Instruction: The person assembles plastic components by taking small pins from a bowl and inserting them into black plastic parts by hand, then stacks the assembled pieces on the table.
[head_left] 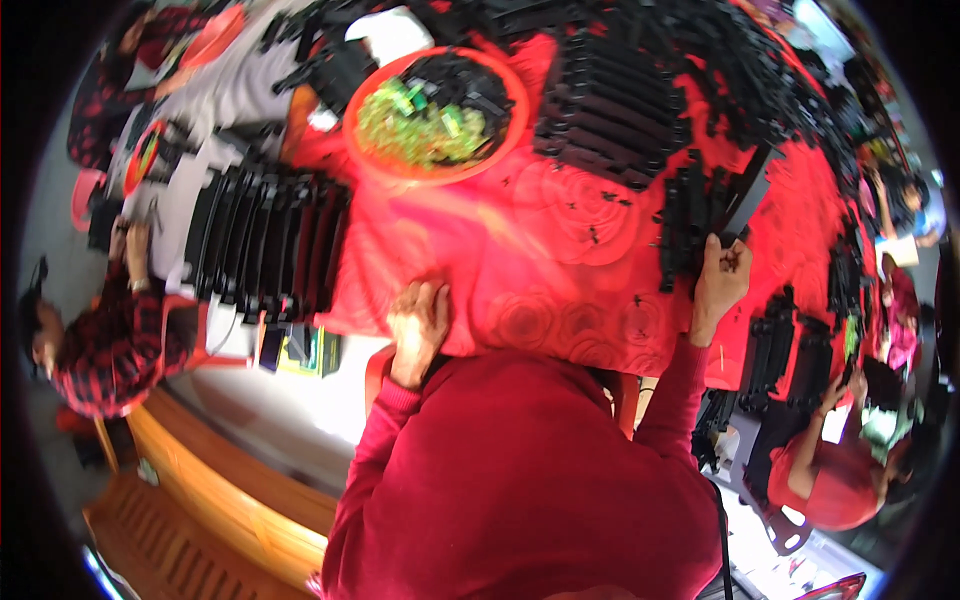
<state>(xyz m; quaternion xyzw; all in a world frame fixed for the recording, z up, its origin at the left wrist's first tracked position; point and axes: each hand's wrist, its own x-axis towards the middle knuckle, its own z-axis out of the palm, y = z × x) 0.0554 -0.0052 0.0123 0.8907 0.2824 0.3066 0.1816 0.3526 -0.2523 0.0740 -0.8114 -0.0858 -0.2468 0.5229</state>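
My left hand [420, 318] rests on the near edge of the red cloth, fingers loosely bent and slightly apart, with nothing visible in it. At the right, my right hand [722, 275] grips the lower end of a long, flat black plastic part [748, 195], which tilts up and away. Just left of that hand, a row of black plastic pieces [682, 215] lies on the cloth. Farther back is a large stack of similar black parts [612, 110]. What these parts belong to cannot be made out.
An orange-rimmed basin [360, 160] holds green and black small pieces. Another stack of black parts [268, 240] stands at the left. Tiny black bits [592, 235] lie scattered on the red cloth [430, 240]. A person in plaid [115, 350] sits left; a person in red [825, 480] works right.
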